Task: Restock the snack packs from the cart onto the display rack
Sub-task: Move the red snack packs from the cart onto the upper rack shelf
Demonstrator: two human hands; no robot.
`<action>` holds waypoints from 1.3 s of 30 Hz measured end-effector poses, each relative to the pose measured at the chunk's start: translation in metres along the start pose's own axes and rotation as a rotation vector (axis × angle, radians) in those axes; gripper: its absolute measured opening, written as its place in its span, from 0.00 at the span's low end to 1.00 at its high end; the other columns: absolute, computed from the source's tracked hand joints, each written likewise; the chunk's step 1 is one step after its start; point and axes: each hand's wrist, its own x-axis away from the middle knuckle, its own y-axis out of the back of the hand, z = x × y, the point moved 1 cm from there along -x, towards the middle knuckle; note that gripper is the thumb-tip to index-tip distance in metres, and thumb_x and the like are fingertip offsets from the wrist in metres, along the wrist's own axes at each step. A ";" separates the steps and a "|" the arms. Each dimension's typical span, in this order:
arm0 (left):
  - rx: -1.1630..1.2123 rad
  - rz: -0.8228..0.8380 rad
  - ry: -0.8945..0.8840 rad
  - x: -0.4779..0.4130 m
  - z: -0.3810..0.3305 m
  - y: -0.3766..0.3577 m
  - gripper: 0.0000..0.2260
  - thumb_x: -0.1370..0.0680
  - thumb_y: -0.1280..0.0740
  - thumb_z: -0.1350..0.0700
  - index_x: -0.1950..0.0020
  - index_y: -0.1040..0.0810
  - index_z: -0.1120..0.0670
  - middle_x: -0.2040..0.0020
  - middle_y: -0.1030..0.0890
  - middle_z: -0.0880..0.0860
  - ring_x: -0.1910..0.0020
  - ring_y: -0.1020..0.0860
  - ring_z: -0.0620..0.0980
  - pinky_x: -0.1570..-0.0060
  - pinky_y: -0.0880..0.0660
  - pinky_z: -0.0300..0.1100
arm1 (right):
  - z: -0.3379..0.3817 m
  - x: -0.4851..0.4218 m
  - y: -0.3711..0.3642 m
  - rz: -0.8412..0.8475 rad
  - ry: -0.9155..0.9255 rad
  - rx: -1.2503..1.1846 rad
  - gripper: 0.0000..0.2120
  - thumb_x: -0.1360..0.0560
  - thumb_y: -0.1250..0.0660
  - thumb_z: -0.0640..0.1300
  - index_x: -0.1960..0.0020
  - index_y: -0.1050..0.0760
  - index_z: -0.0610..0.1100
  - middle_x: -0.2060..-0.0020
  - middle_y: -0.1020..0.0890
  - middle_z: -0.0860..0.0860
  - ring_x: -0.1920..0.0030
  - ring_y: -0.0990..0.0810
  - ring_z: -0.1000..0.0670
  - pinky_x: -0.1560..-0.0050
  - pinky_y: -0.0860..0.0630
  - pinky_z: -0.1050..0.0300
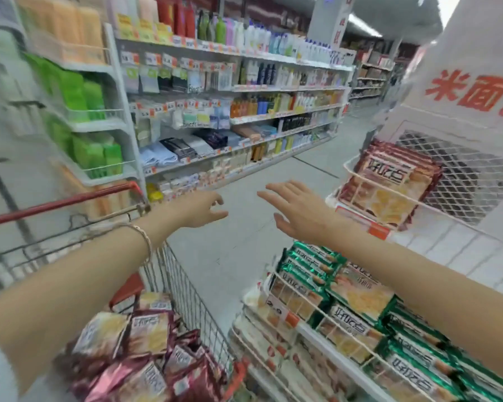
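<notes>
Dark red snack packs [145, 352] lie heaped in the wire shopping cart [186, 288] at the lower left. The white wire display rack [276, 323] stands at the right. Its upper basket holds dark red packs [389, 181]; the tier below holds green packs [357, 311]. My left hand [198, 210] reaches forward above the cart's far edge, fingers loosely curled, holding nothing. My right hand [299, 210] is stretched out over the aisle floor beside the rack's upper basket, fingers spread, empty.
Long store shelves [244, 91] of bottles and toiletries run along the left of the aisle. Green and orange packs fill a shelf unit [84, 111] at far left. A white sign panel with red characters [471, 91] rises behind the rack. Grey floor [244, 245] lies between cart and rack.
</notes>
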 end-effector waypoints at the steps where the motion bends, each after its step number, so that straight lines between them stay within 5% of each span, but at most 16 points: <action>1: 0.004 0.040 0.046 0.016 0.022 -0.015 0.24 0.19 0.38 0.40 0.27 0.31 0.51 0.31 0.25 0.52 0.37 0.24 0.53 0.39 0.26 0.49 | 0.026 -0.008 -0.020 0.042 -0.009 -0.070 0.24 0.22 0.40 0.45 0.27 0.32 0.42 0.33 0.24 0.39 0.38 0.23 0.37 0.33 0.29 0.41; 6: 0.033 0.235 0.225 0.094 0.109 -0.098 0.20 0.18 0.37 0.46 0.29 0.29 0.52 0.33 0.24 0.53 0.38 0.25 0.55 0.42 0.26 0.46 | 0.153 -0.008 -0.116 0.461 -0.024 -0.323 0.26 0.18 0.41 0.46 0.21 0.41 0.46 0.24 0.36 0.44 0.25 0.36 0.42 0.26 0.41 0.47; 11: 0.146 0.326 0.371 0.152 0.156 -0.169 0.18 0.19 0.35 0.49 0.31 0.26 0.55 0.33 0.23 0.53 0.40 0.24 0.54 0.40 0.26 0.48 | 0.238 0.011 -0.198 0.750 -0.130 -0.591 0.35 0.20 0.36 0.45 0.19 0.49 0.50 0.25 0.33 0.44 0.29 0.29 0.41 0.29 0.32 0.44; 15: 0.296 0.366 0.510 0.180 0.179 -0.214 0.17 0.18 0.35 0.50 0.34 0.24 0.59 0.37 0.21 0.56 0.46 0.22 0.53 0.40 0.24 0.50 | 0.284 0.027 -0.259 1.040 -0.199 -0.683 0.35 0.20 0.34 0.46 0.19 0.47 0.45 0.25 0.31 0.42 0.29 0.29 0.40 0.29 0.31 0.44; 19: 0.460 0.379 0.606 0.193 0.191 -0.255 0.16 0.18 0.36 0.53 0.33 0.23 0.59 0.38 0.21 0.57 0.41 0.22 0.58 0.42 0.26 0.48 | 0.322 0.042 -0.312 1.215 -0.230 -0.685 0.36 0.22 0.34 0.40 0.20 0.48 0.43 0.28 0.28 0.40 0.32 0.27 0.39 0.31 0.28 0.45; 24: 0.725 0.301 0.769 0.200 0.194 -0.306 0.13 0.19 0.34 0.53 0.35 0.23 0.56 0.42 0.22 0.52 0.55 0.22 0.49 0.58 0.25 0.43 | 0.352 0.063 -0.355 1.133 0.028 -0.387 0.46 0.25 0.29 0.42 0.19 0.57 0.42 0.27 0.32 0.40 0.27 0.34 0.39 0.26 0.41 0.40; 28: 1.017 0.187 0.980 0.195 0.187 -0.331 0.08 0.18 0.35 0.56 0.40 0.22 0.54 0.45 0.20 0.54 0.49 0.18 0.56 0.47 0.21 0.53 | 0.341 0.049 -0.345 1.048 0.279 -0.367 0.27 0.25 0.29 0.44 0.28 0.33 0.41 0.31 0.28 0.43 0.29 0.33 0.42 0.24 0.44 0.42; 33: 1.192 0.072 1.166 0.186 0.190 -0.337 0.17 0.16 0.38 0.51 0.31 0.26 0.59 0.42 0.22 0.53 0.45 0.21 0.53 0.43 0.22 0.48 | 0.297 0.071 -0.319 0.360 0.341 -0.610 0.19 0.32 0.24 0.44 0.44 0.26 0.45 0.47 0.21 0.50 0.41 0.23 0.46 0.24 0.48 0.46; 35: 1.280 0.186 1.155 0.179 0.188 -0.333 0.23 0.17 0.39 0.44 0.27 0.30 0.57 0.34 0.24 0.55 0.40 0.23 0.53 0.44 0.23 0.46 | 0.284 0.083 -0.312 0.077 0.409 -0.709 0.10 0.25 0.39 0.33 0.48 0.29 0.45 0.49 0.24 0.51 0.45 0.25 0.48 0.27 0.40 0.47; 37: 1.420 0.417 1.116 0.170 0.182 -0.330 0.34 0.21 0.40 0.34 0.24 0.35 0.55 0.27 0.29 0.56 0.35 0.24 0.53 0.46 0.22 0.43 | 0.278 0.083 -0.307 -0.082 0.437 -0.720 0.15 0.18 0.53 0.32 0.48 0.30 0.45 0.48 0.26 0.50 0.45 0.26 0.49 0.28 0.38 0.50; 39: 1.546 0.651 1.043 0.162 0.175 -0.331 0.40 0.24 0.40 0.29 0.22 0.38 0.55 0.24 0.34 0.58 0.28 0.30 0.58 0.43 0.25 0.45 | 0.279 0.076 -0.306 -0.119 0.490 -0.707 0.14 0.17 0.53 0.35 0.48 0.29 0.45 0.46 0.25 0.50 0.42 0.25 0.49 0.27 0.38 0.49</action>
